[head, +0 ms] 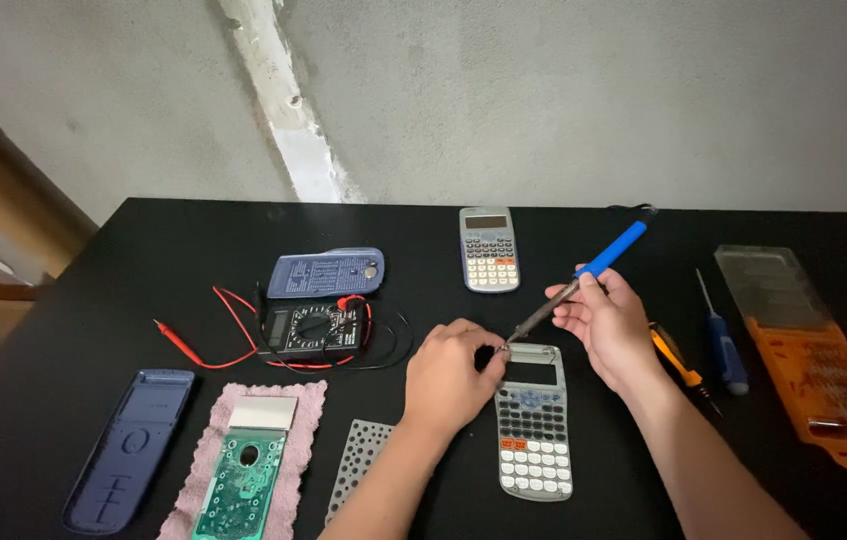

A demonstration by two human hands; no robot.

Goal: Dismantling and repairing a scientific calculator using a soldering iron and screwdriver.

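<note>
Right hand: the right hand (611,325) is closed around a soldering iron (583,275) with a blue handle; the iron is held like a pen, tilted, its tip pointed down and to the left.
Iron tip: the tip is placed at the top left corner of the grey calculator (533,425), just beside the fingers of the other hand.
Left hand: the left hand (453,375) is curled, the fingertips pinched together at the top edge of the same calculator. Whether something small is held between them cannot be told.
Grey calculator: it lies flat on the black bench (143,250), keys up, between the two forearms.
Second calculator: another grey calculator (489,249) is laid further back, well apart from the hands.
Multimeter: a black multimeter (311,330) with red and black leads is seen to the left of the left hand, and a blue case (327,272) lies just behind it.
Front left: a green circuit board (243,478) is rested on a pink cloth (305,400); a blue back cover (129,450) lies to its left and a grey key mat (358,465) with holes to its right.
Right side: a blue screwdriver (723,345) and an orange-black screwdriver (676,362) are laid near the right wrist; an orange bit case (823,395) with a clear lid is opened further right.
</note>
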